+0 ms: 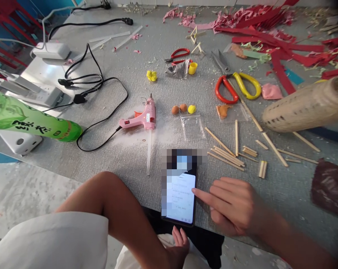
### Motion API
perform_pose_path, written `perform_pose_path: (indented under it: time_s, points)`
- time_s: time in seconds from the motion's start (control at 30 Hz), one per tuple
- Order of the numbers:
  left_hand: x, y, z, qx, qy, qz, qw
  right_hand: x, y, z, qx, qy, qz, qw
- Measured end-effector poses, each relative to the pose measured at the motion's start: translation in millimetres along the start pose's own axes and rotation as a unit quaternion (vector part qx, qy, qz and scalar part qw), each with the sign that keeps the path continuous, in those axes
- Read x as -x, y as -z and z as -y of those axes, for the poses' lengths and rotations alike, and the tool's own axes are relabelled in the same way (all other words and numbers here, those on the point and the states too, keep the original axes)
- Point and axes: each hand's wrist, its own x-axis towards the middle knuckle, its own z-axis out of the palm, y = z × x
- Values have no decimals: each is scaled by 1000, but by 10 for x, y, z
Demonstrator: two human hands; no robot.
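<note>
A phone (179,194) with a lit screen lies at the near table edge. My left hand (178,243) props it from below; only the thumb and part of the palm show. My right hand (233,206) hovers at the phone's right side, index finger stretched out and touching the screen edge, other fingers loosely curled, holding nothing. Just beyond the phone lie several thin wooden sticks (226,154) and a clear glue stick (149,151).
A pink glue gun (141,117) with black cord rests mid-table. Small clay balls (183,108), an empty plastic bag (192,127), red-and-yellow scissors (236,87), red pliers (178,56), red paper scraps (270,33), a green bottle (31,121), power strips (51,50) and a woven cylinder (306,106) surround it.
</note>
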Motion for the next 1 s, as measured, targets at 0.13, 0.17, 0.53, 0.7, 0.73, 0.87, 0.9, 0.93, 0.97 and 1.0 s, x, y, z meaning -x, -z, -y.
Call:
perform_pose_path:
  time_s: [0.13,0.17,0.53,0.7,0.73,0.87,0.9,0.93,0.97,1.0]
  points:
    - [-114,25,-21,12,8,8,1000,35,-18,-21,6,2,-1,1000]
    - [-133,27,-25,15,11,9,1000,40,-18,-20,7,2,-2,1000]
    - [-143,54,-77,31,38,18,999,20,24,-9,18,5,-20,1000]
    - [-45,26,-28,30,40,15,999,-18,16,33,-3,9,22,1000]
    - [-15,17,-14,29,38,14,999,-21,8,46,-15,11,41,999]
    - [113,-23,39,25,33,2,999,-17,-29,98,-55,38,63,996]
    - [143,-35,51,23,33,0,999,-15,-37,105,-59,43,58,996]
    - [170,-47,63,22,32,-1,999,-14,-42,108,-61,45,54,996]
    - [195,-60,73,20,30,-1,999,-14,-46,108,-60,43,52,996]
    - [217,-71,83,17,27,-2,999,-17,-48,104,-58,40,53,996]
